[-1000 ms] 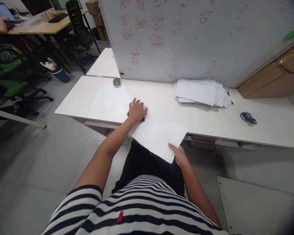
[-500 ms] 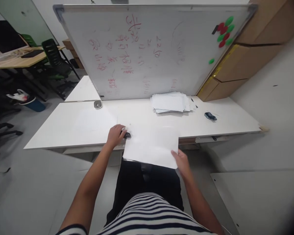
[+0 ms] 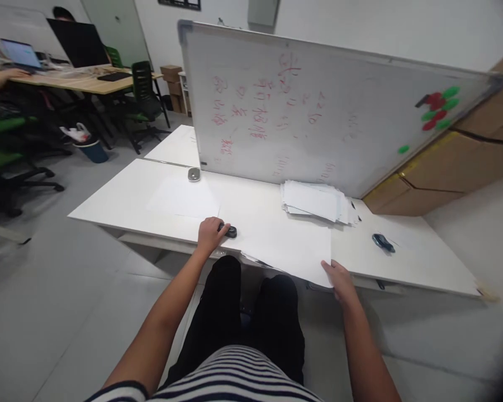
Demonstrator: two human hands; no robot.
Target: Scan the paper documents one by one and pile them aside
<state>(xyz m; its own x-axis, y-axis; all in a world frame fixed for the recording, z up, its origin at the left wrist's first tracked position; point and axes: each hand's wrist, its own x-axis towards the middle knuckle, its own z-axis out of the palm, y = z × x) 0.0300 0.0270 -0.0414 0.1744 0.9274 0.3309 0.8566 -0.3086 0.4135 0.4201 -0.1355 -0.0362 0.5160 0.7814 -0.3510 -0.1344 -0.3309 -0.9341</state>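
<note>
My left hand (image 3: 210, 233) is closed around the rear end of a small black object (image 3: 229, 230) shaped like a stapler, low over the desk near its front edge. To its right lie white paper sheets (image 3: 291, 245), with their near edge over the desk's front edge. My right hand (image 3: 338, 277) pinches the sheets at their near right corner, thumb on top. Several edges show along the near left side of the sheets. Behind them a loose stack of papers (image 3: 312, 200) rests against the foot of the whiteboard.
On the white desk (image 3: 121, 195) are a grey-silver rounded device (image 3: 194, 175), a flat white sheet (image 3: 184, 196) and a dark blue device (image 3: 383, 243). A whiteboard (image 3: 339, 123) with magnets stands behind, cardboard boxes (image 3: 431, 173) at right. Far left, a person's arm (image 3: 2, 79) rests at another desk.
My view has turned left, and the desk appears tilted. The sheets are now lower against the desk, farther from my body. Both hands keep their holds.
</note>
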